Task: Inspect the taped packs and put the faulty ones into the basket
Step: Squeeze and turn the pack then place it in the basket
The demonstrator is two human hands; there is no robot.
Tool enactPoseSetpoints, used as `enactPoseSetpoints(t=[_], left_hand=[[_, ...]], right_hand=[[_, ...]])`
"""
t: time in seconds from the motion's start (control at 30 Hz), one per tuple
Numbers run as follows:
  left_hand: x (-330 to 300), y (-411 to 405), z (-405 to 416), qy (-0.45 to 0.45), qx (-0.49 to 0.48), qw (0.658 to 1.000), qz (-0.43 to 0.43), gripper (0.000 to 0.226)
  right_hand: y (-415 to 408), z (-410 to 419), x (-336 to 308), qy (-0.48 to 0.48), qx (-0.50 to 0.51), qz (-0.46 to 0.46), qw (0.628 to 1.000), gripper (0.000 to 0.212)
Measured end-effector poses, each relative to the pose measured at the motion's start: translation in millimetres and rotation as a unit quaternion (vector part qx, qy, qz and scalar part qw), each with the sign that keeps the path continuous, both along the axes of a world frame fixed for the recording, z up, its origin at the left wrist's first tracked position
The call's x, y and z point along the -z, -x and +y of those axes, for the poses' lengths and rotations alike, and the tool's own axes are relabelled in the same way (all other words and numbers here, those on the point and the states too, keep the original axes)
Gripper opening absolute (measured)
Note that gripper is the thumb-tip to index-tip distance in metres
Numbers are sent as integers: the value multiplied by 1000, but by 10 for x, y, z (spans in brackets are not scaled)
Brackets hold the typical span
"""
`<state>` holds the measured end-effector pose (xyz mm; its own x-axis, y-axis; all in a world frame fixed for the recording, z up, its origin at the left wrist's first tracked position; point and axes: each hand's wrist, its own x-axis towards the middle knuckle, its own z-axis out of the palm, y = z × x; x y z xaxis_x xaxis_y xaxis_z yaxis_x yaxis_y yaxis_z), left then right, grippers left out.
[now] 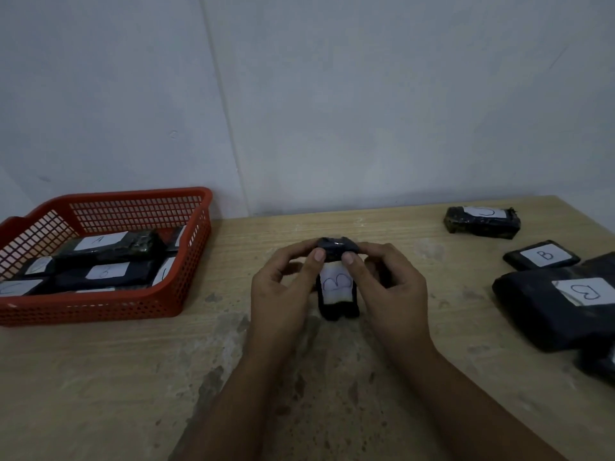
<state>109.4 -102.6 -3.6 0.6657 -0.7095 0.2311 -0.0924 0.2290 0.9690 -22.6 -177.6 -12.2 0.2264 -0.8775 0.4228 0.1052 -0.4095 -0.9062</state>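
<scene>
Both hands meet over the wooden table, holding one small black pack upright between them. The left hand and the right hand each curl round its top end, thumbs pressed on the near face just above a white label marked B. To the right of the fingers lie more black packs: a large one labelled B, a smaller one behind it, and a third pack farthest back. Left of the fingers, well apart, a red basket holds several labelled packs.
</scene>
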Motion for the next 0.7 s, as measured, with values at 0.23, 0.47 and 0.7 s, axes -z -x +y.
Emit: enactPoseSetpoints(t=[0.23,0.47,0.7], left_hand=[[34,141,-1,23,-25,994,-108,31],[112,116,-18,39,-12,999,-20,24],[117,96,-10,36,-24,998,-37,23]], right_hand=[[-21,83,-21,-40,-32,-71,996,26],[-16,39,-5,-79,-44,-88,992,15],[-11,7,-4,-97,-71,-98,988,12]])
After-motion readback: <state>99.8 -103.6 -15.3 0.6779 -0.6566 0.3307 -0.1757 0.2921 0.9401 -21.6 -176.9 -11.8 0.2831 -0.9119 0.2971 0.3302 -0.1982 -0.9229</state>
